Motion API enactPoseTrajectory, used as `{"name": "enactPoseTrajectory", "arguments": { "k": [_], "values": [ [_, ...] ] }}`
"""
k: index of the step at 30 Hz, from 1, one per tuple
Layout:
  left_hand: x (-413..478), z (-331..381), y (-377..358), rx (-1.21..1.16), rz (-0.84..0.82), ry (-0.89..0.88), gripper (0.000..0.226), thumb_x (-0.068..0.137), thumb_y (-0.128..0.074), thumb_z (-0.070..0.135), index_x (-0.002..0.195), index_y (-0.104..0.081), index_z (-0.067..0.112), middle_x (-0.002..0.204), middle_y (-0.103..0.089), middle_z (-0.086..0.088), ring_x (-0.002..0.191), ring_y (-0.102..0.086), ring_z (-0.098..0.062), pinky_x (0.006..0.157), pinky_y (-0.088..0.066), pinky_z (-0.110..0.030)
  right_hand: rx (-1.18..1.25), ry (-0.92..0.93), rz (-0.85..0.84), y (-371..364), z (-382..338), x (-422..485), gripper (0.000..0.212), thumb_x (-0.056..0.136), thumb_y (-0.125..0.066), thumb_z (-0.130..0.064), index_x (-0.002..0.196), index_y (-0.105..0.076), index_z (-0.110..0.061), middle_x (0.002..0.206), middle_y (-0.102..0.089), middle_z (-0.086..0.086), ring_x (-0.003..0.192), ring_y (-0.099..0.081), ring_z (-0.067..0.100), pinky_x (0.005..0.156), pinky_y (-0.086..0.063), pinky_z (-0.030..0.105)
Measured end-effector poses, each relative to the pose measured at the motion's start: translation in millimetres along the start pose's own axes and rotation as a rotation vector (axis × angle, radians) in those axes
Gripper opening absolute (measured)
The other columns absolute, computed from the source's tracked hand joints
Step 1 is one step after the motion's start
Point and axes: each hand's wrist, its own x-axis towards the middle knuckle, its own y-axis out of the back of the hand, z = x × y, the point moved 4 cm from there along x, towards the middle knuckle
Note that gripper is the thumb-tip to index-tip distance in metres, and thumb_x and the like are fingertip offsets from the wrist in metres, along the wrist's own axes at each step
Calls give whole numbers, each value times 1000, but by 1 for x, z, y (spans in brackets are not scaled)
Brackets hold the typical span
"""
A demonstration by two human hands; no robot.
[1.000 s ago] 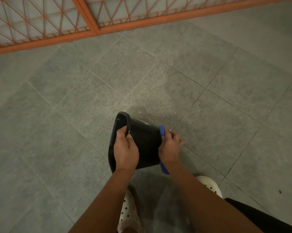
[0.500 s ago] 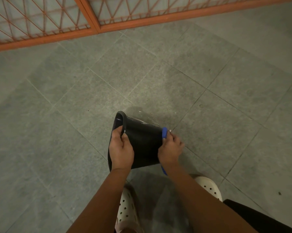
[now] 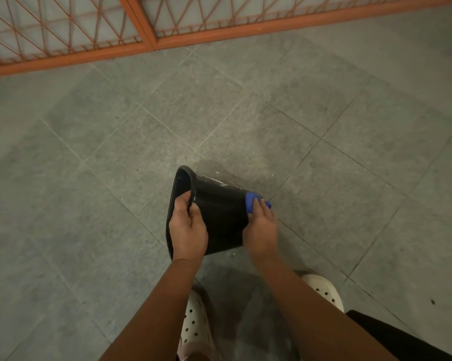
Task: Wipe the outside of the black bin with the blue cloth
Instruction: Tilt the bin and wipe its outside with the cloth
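Closest in, two white perforated clogs (image 3: pixel 195 324) stand on the grey tiled floor (image 3: pixel 102 178), with a black trouser leg (image 3: pixel 402 340) at the right. Both bare forearms reach forward from there.

The left hand (image 3: pixel 187 227) has its grip clamped on the rim of the black plastic bin (image 3: pixel 219 212), fingers hooked over the lip and thumb on the outer wall. The bin is tipped on its side just ahead of the clogs, mouth to the left and base to the right; whether it touches the floor I cannot tell.

The right hand (image 3: pixel 261 227), a little blurred, has its grip closed over the blue cloth (image 3: pixel 249 204) and presses it to the bin's outside at the far corner of the base end.

Pale specks dot the bin's upper wall. Beyond, an orange metal lattice grille (image 3: pixel 63 29) runs along the floor's far edge.
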Motion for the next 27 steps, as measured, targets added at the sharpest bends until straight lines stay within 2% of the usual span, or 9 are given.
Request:
{"name": "enactPoseTrajectory", "arguments": {
  "k": [2, 4, 8, 11, 13, 15, 19, 23, 27],
  "values": [
    [2, -1, 3, 19, -17, -17, 30, 99, -41, 8, 124, -54, 18, 105, -58, 8, 94, -55, 3, 86, -44, -13, 49, 103, 33, 5, -7, 2, 47, 92, -45, -6, 139, -37, -10, 146, -40, 7, 139, -28, 21, 116, -8, 25],
    [2, -2, 5, 32, -31, -23, 31, 99, -41, 8, 125, -53, 18, 108, -58, 6, 96, -54, -2, 85, -43, -12, 140, 110, 27, 9, -7, 8, 44, 94, -44, -8, 138, -39, -10, 145, -42, 7, 138, -31, 20, 115, -11, 25],
    [-5, -4, 4, -33, -77, -8, 25, 99, -40, 10, 120, -52, 19, 108, -59, 1, 101, -55, -8, 90, -46, -22, 188, -71, -60, 9, 6, 18, 43, 98, -37, -13, 140, -34, -8, 146, -37, 11, 136, -32, 24, 115, -24, 41],
    [-8, -8, 4, -64, -120, 59, 22, 101, -38, 24, 116, -54, 18, 105, -59, -1, 103, -56, -16, 91, -47, -34, 278, -257, -100, 7, 19, 21, 38, 99, -35, -19, 136, -39, -9, 132, -48, 15, 117, -49, 27, 99, -40, 36],
    [-7, -7, 4, -18, -150, 93, 33, 101, -32, 40, 108, -57, 20, 100, -61, 2, 101, -58, -16, 91, -46, -36, 297, -317, -110, 7, 27, 21, 37, 99, -35, -21, 133, -41, -8, 124, -52, 17, 108, -53, 27, 91, -40, 35],
    [-4, -2, 2, 30, -180, 121, 41, 99, -27, 48, 104, -59, 22, 94, -62, 7, 97, -59, -11, 89, -44, -34, 305, -311, -98, 9, 31, 18, 37, 99, -36, -21, 134, -41, -8, 125, -51, 18, 110, -52, 28, 94, -40, 37],
    [7, 6, 0, 96, -220, 179, 34, 102, -30, 36, 123, -54, 23, 90, -50, 21, 89, -51, 0, 81, -36, -25, 375, -285, -38, 12, 37, 10, 42, 98, -39, -21, 139, -36, -13, 135, -42, 15, 119, -46, 27, 101, -35, 35],
    [13, 1, 6, 124, -222, 229, 31, 102, -34, 27, 127, -51, 23, 98, -55, 7, 86, -50, -3, 70, -38, -21, 391, -186, 33, 16, 39, 8, 40, 96, -43, -20, 136, -41, -12, 134, -40, 13, 117, -46, 26, 96, -31, 27],
    [8, -6, 6, 17, -220, 285, 33, 102, -31, 25, 130, -49, 25, 99, -54, 9, 92, -52, -7, 77, -41, -27, 348, -96, 37, 15, 39, 6, 43, 97, -43, -22, 139, -39, -14, 134, -40, 12, 118, -45, 22, 96, -28, 21]
  ]
}}
